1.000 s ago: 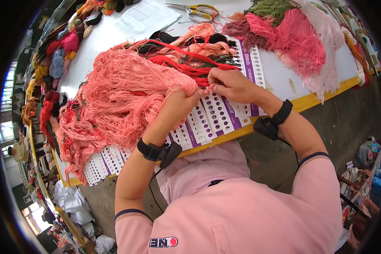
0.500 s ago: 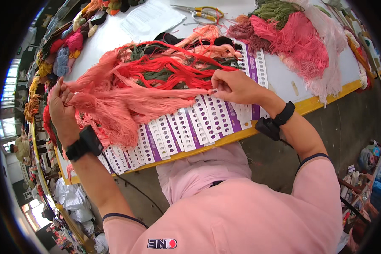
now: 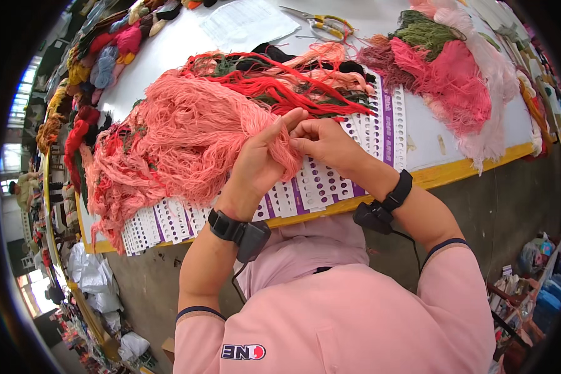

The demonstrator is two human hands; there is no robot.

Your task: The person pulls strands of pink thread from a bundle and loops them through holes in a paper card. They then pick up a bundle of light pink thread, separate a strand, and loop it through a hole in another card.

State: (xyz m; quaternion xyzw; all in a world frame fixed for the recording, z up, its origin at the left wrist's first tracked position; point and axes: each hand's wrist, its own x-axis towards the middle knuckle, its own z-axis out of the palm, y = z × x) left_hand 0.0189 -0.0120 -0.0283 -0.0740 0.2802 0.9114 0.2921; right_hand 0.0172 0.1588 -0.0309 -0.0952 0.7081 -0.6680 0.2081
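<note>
A thick bundle of salmon-pink thread (image 3: 196, 118) lies bunched over a row of punched cards, white and purple with round holes (image 3: 318, 184). My left hand (image 3: 258, 159) is closed around the right end of this bundle, its fingers pointing up and right. Just to its right, my right hand (image 3: 324, 143) is curled in a pinch at the gathered end of the pink thread; its fingertips are partly hidden. Beyond both hands, red thread (image 3: 280, 100) lies across the cards with dark green, black and pale peach strands.
Yellow-handled scissors (image 3: 327, 25) and a printed paper sheet (image 3: 249, 25) lie at the back. Pink, green and white thread (image 3: 458, 81) is heaped at the right. Colourful skeins (image 3: 103, 65) line the left edge. A yellow edge (image 3: 467, 165) borders the table's near side.
My left hand has moved right, from the far left end of the pink thread to beside my right hand. The stretched thread is now slack and bunched up.
</note>
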